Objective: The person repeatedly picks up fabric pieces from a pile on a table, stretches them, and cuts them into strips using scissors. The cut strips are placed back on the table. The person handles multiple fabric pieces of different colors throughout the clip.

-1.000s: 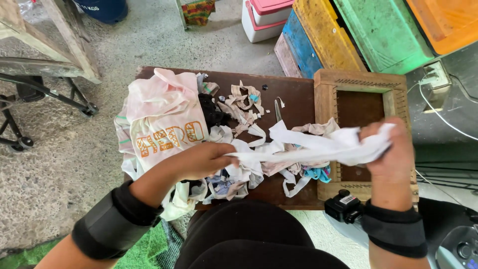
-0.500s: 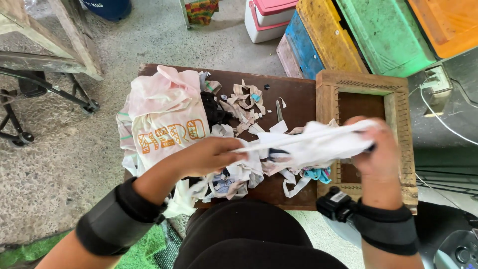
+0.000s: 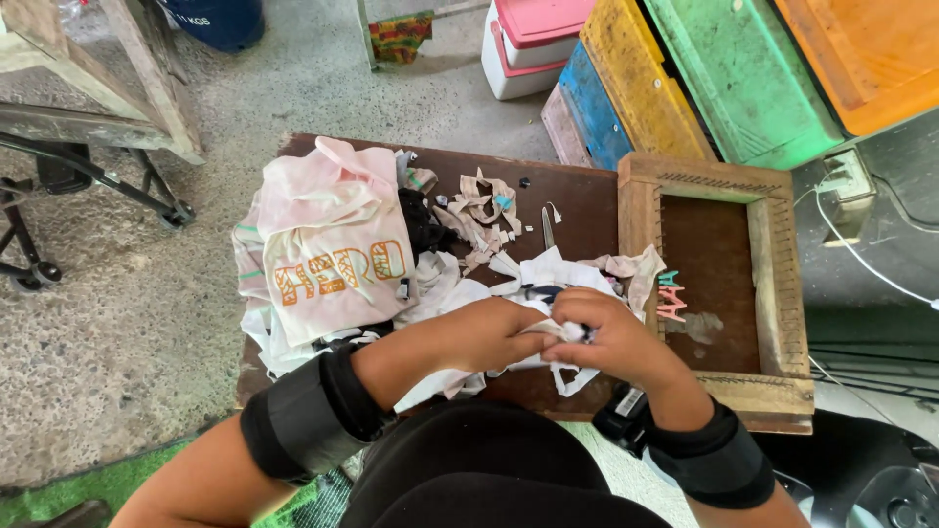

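- The step in hand looks like gathering or folding: the left hand [image 3: 489, 335] and right hand [image 3: 614, 342] meet at lower centre of the frame, both closed around a white cloth strip [image 3: 548, 279] bunched between the fingers
- The strip lies just above the knuckles, on the dark wooden board [image 3: 577, 200], its loose ends trailing towards the lap
- The next move, as a judgement, calls for a firm pinch so the bunched cloth does not slip loose
- Counted: two hands, each with one black wrist band; one pale pink shirt [image 3: 333, 244] at centre left; one wooden frame [image 3: 778, 284] at right; one heap of small cloth scraps [image 3: 481, 207] above the hands, too many to count
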